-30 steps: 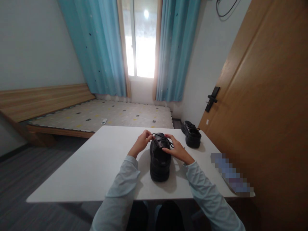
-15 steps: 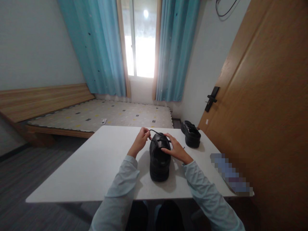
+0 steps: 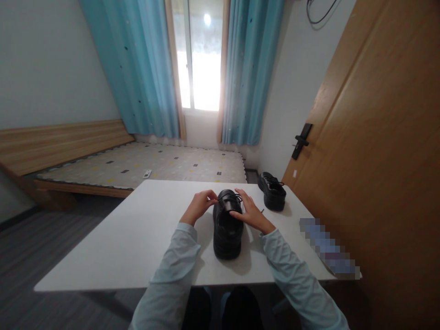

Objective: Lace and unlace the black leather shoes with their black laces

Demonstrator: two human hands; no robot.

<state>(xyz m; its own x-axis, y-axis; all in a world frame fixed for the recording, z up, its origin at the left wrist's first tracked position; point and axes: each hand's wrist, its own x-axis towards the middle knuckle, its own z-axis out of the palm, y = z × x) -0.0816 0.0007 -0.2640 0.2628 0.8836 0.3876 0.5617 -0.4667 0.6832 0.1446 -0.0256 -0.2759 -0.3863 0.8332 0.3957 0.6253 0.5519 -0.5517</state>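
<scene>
A black leather shoe (image 3: pixel 227 236) stands on the white table with its heel towards me and its toe pointing away. At its left eyelet edge, my left hand (image 3: pixel 202 205) pinches the black shoelace, most of which its fingertips hide. My right hand (image 3: pixel 252 213) grips the shoe from the right, with the thumb by the tongue (image 3: pixel 227 206) and the fingers along the far side near the lacing. A short dark lace end sticks out beyond the right wrist.
A second black shoe (image 3: pixel 274 195) stands at the table's back right corner. A blurred flat item (image 3: pixel 328 247) lies along the right edge of the white table (image 3: pixel 120 243). Beyond are a bed (image 3: pixel 172 160) with a small white remote (image 3: pixel 147 173), and a wooden door (image 3: pixel 371 137) at right.
My left hand has come slightly down and closer to the shoe's left side. The lace loop that arched above the shoe is drawn down. My right hand stays on the shoe.
</scene>
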